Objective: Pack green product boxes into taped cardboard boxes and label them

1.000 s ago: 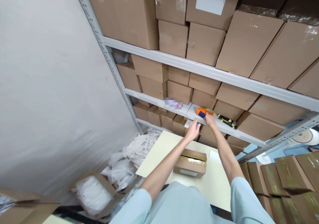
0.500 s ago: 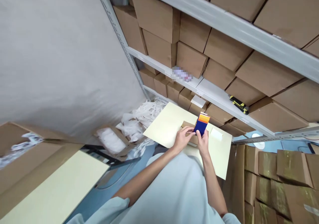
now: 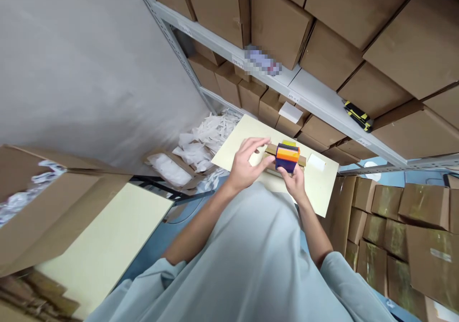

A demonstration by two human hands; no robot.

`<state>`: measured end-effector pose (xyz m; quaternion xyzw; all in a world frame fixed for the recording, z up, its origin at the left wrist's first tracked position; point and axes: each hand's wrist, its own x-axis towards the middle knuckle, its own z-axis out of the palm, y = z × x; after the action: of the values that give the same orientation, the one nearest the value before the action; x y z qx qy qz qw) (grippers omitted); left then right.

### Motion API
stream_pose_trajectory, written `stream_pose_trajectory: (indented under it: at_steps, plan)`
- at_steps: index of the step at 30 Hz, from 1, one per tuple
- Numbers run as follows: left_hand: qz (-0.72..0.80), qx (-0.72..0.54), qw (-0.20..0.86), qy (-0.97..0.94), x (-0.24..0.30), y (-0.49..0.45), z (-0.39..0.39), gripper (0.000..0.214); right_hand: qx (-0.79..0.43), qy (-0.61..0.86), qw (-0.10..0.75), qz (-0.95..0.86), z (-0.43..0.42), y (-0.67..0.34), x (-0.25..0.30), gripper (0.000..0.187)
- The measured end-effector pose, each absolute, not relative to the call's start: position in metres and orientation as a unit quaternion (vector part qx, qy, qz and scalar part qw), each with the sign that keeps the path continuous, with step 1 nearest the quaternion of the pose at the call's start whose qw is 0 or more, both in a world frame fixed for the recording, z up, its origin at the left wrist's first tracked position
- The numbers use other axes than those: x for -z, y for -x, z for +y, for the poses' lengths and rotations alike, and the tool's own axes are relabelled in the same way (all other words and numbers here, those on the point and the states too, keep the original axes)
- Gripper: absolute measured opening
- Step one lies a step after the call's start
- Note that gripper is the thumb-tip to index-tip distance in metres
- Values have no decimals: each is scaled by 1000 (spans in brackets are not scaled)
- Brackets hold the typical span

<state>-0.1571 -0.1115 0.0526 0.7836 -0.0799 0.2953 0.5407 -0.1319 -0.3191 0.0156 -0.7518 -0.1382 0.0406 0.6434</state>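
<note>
My right hand (image 3: pixel 295 182) grips a small dark blue and orange box (image 3: pixel 288 155) from its near side, thumb against it. To the left, my left hand (image 3: pixel 246 163) is open, its fingers spread and curved toward the box; its thumb tip is close to the box's left side, and I cannot tell whether it touches. Behind and under the box is a brown cardboard piece (image 3: pixel 271 149), partly hidden, on a pale yellow board (image 3: pixel 229 154). A yellow patch (image 3: pixel 289 143) shows just past the box. To its right lies a white slip (image 3: pixel 317 162).
Shelves of brown cartons (image 3: pixel 281 18) rise ahead, with a black and yellow cutter (image 3: pixel 357 115) on a ledge. White paper scraps (image 3: pixel 204 138) are heaped left of the board. Taped cartons (image 3: pixel 387 202) stack at right; an open carton (image 3: pixel 68 212) stands at left.
My left hand has come off the box and opened to its left. The box in my right hand has turned, showing more orange and a dark end. The view has tilted downward.
</note>
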Motion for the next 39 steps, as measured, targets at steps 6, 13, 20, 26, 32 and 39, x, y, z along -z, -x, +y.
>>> stream_pose_trajectory:
  at_steps: [6,13,20,26,32,39]
  plan:
    - [-111,-208,587,-774,-94,144,-97,40,-83,818,534,-198,-344,137,-31,64]
    - [-139,-141,630,-751,-95,147,-96,24,-54,866,427,-256,-366,132,-43,49]
    - [-133,-248,608,-742,-66,155,-120,23,-98,881,363,-286,-387,131,-56,55]
    - [44,-217,707,-671,-4,155,-121,31,-315,870,281,-255,-421,115,-86,54]
    - [230,-104,790,-559,70,121,-120,44,-498,777,315,-223,-412,28,-74,66]
    - [308,-98,790,-521,119,92,-130,32,-586,752,252,-167,-384,-46,-38,70]
